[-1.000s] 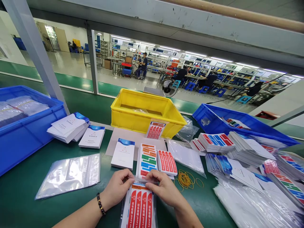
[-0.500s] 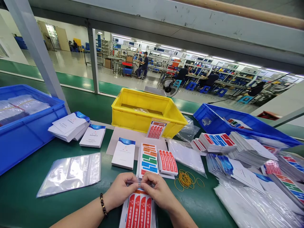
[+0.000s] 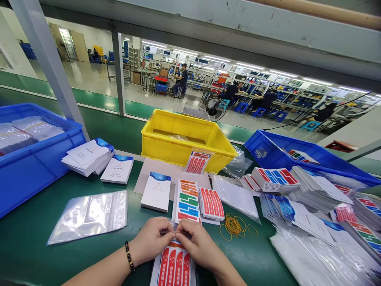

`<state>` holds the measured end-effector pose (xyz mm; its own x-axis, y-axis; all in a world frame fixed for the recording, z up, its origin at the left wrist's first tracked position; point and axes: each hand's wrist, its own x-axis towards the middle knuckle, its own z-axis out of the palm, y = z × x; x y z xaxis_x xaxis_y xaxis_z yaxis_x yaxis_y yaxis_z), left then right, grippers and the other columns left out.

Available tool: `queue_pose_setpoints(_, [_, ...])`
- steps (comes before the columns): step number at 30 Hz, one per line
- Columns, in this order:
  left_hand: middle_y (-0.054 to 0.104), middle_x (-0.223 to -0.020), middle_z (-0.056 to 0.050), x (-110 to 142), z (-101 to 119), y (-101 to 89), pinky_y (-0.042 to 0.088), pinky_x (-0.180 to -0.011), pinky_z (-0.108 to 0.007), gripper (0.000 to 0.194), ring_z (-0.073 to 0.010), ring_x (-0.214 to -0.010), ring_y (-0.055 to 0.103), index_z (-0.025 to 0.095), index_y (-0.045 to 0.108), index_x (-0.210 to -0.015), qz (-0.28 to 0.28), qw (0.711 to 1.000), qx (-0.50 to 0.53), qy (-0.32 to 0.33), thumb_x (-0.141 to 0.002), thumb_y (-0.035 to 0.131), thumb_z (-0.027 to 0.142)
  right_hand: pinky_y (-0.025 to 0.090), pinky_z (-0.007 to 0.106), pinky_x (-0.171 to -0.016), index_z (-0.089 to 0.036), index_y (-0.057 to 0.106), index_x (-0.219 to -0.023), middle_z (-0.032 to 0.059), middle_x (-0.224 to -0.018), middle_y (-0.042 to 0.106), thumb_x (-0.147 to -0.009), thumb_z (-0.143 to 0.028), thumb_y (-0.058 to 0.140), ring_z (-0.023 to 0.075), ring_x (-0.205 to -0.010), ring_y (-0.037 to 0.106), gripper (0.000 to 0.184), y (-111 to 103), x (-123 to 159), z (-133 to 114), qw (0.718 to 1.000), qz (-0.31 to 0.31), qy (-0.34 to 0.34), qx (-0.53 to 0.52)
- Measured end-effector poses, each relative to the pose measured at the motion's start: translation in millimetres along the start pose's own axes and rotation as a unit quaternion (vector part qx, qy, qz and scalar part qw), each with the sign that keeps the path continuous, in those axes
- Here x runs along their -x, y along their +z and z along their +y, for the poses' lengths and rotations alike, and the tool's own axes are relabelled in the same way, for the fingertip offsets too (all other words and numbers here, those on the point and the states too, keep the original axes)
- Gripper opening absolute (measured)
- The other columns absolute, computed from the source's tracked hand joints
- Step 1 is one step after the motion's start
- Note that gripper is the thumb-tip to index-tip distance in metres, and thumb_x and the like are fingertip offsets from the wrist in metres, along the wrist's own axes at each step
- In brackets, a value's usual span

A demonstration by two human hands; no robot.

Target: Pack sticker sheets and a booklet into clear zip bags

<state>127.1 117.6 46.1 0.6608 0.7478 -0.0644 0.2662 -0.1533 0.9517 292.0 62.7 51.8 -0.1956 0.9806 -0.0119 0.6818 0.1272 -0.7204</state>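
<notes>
A clear plastic bag (image 3: 175,264) with red-striped sticker sheets inside lies at the bottom middle of the view. My left hand (image 3: 155,238) pinches its top edge between thumb and fingers, a beaded bracelet on the wrist. Right beside it, my right hand (image 3: 195,240) pinches the same edge, the two thumbs almost touching. Just beyond my fingers are a stack of multicoloured sticker sheets (image 3: 188,200) and a stack of red sticker sheets (image 3: 212,203). To their left stands a pile of white booklets (image 3: 156,191) with blue tops.
A yellow bin (image 3: 187,145) stands behind the stacks, with blue bins at left (image 3: 38,174) and right (image 3: 256,149). Empty clear bags (image 3: 89,216) lie on the left. Rubber bands (image 3: 233,226) and heaps of booklets (image 3: 309,222) are on the right. Co-workers sit far off.
Both hands keep their pinch on the bag's top edge, with the fingers shifting only slightly. The whole view has moved a little; nothing else has visibly changed.
</notes>
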Motion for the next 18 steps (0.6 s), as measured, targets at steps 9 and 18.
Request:
queue_pose_setpoints(9, [0.056, -0.076, -0.005, 0.9, 0.8, -6.4, 0.041, -0.07, -0.032, 0.013, -0.0183, -0.075, 0.051, 0.019, 0.052, -0.073, 0.108, 0.972, -0.171, 0.119, -0.082, 0.042, 0.021, 0.034, 0.03, -0.064, -0.017, 0.057, -0.064, 0.0042, -0.074, 0.057, -0.076, -0.008, 0.056, 0.0186, -0.072, 0.046, 0.015, 19.3, -5.5, 16.6, 0.945, 0.112, -0.076, 0.297])
queue_pose_setpoints(18, [0.055, -0.07, -0.003, 59.6, 4.3, -5.9, 0.041, -0.063, -0.029, 0.024, -0.016, -0.066, 0.051, 0.02, 0.057, -0.073, 0.061, 0.995, 0.006, 0.08, -0.083, 0.046, 0.038, 0.041, 0.035, -0.073, -0.015, 0.059, -0.099, 0.011, -0.095, 0.063, -0.081, -0.011, 0.051, 0.0241, -0.082, 0.055, 0.02, 51.2, 17.3, 7.8, 0.925, 0.116, -0.105, 0.346])
